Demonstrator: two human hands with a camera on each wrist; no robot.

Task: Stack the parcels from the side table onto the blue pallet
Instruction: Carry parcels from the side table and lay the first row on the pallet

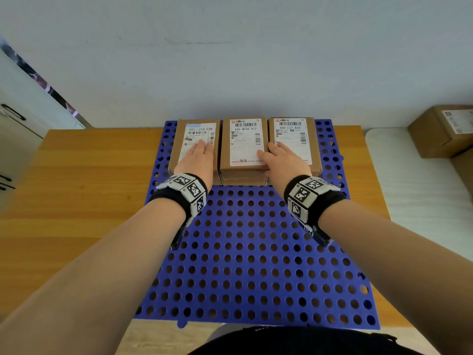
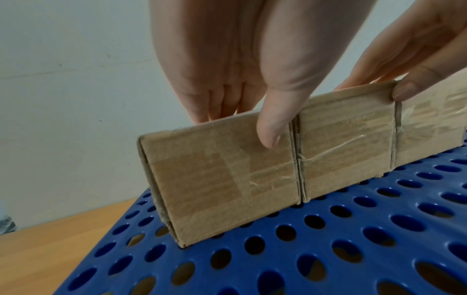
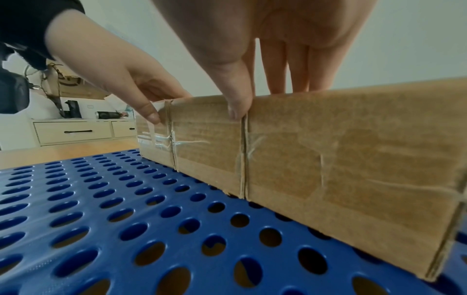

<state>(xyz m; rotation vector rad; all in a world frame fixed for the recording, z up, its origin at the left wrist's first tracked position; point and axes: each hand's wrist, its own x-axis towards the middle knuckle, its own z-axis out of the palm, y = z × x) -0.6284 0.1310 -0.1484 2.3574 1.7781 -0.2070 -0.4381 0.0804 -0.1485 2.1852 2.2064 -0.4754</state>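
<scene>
Blue pallet [image 1: 245,252] bare up front; hands flat, fingers straight, on outer parcels [image 1: 244,149] in rear row.

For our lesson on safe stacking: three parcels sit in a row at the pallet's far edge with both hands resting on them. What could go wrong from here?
1. The left hand and right hand lie flat on top, thumbs at the seams; squaring the row could pinch one between parcels.
2. The three parcels line the far edge of the blue pallet; a forward push might slide them off it.
3. More parcels wait at the right; stacked on misaligned tops, they may tip.
</scene>
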